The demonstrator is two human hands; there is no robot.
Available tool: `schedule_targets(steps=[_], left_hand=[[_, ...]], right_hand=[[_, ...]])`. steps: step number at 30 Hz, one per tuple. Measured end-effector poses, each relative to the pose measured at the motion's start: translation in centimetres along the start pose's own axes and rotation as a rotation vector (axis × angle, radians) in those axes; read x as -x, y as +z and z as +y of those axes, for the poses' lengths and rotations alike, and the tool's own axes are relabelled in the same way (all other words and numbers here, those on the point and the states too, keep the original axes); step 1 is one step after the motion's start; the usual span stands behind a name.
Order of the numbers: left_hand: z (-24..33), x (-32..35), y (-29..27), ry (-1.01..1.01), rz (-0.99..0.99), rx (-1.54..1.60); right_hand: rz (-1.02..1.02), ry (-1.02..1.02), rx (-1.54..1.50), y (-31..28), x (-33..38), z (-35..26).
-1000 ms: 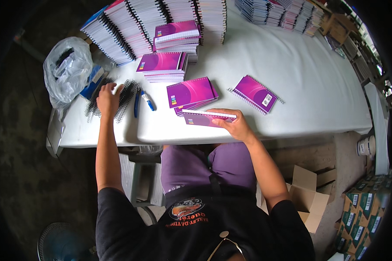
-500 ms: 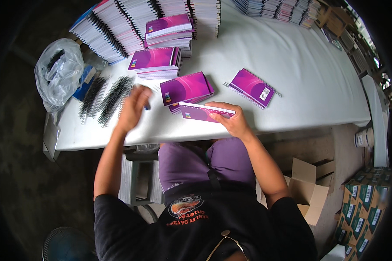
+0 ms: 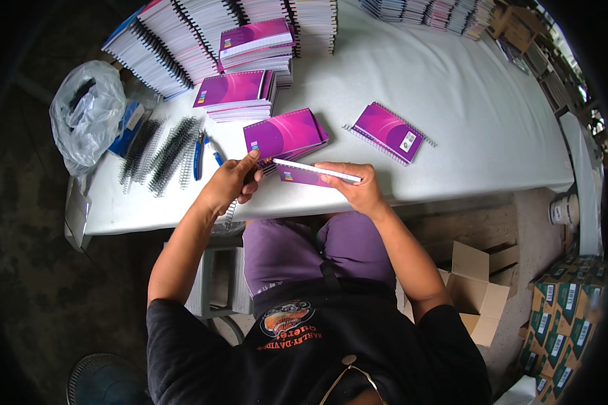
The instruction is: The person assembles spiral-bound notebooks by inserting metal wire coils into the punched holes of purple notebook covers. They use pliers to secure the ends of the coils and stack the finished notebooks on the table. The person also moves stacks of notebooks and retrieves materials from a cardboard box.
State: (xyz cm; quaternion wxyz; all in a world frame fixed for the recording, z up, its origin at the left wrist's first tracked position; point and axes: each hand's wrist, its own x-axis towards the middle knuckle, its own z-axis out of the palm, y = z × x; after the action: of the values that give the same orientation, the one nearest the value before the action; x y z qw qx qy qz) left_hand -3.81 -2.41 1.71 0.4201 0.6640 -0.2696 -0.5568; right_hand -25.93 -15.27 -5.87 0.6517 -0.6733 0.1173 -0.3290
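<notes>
My right hand grips the right end of a purple-covered notebook block, held on edge at the near rim of the white table. My left hand is closed at the block's left end, and a thin black spiral coil hangs below its fingers. Just behind the block lies a short stack of purple notebooks. A bound purple notebook lies alone to the right.
Loose black coils and blue-handled pliers lie at the left, beside a clear plastic bag. Taller notebook stacks and rows of white pads fill the back. An open cardboard box sits on the floor, right.
My left hand left the coil pile and came right to the notebook block's left end, carrying a coil. My right hand kept its hold on the block.
</notes>
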Motion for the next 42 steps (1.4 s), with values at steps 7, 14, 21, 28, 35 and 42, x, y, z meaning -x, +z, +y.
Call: schedule_targets(steps=[7, 14, 21, 28, 35, 42], left_hand=[[1.0, -0.1, -0.2, 0.816, 0.172, -0.859], [1.6, 0.7, 3.0, 1.080, 0.583, -1.524], [-7.2, -1.8, 1.6, 1.351, 0.869, -1.633], [-11.9, -1.3, 4.4, 1.380, 0.570, -1.569], [-12.4, -0.2, 5.0, 1.162, 0.189, -1.532], [-9.1, -1.6, 6.0, 1.371, 0.423, -1.199]], right_hand=[[-0.009, -0.040, 0.085, 0.2, -0.3, -0.6], [0.019, -0.172, 0.350, 0.8, 0.5, 0.2], [0.108, -0.350, 0.356, 3.5, 1.3, 0.6], [0.175, -0.353, 0.365, 4.1, 2.0, 0.8], [0.142, -0.457, 0.487, 3.7, 2.2, 1.5], [0.118, -0.377, 0.422, 5.1, 2.2, 1.7]])
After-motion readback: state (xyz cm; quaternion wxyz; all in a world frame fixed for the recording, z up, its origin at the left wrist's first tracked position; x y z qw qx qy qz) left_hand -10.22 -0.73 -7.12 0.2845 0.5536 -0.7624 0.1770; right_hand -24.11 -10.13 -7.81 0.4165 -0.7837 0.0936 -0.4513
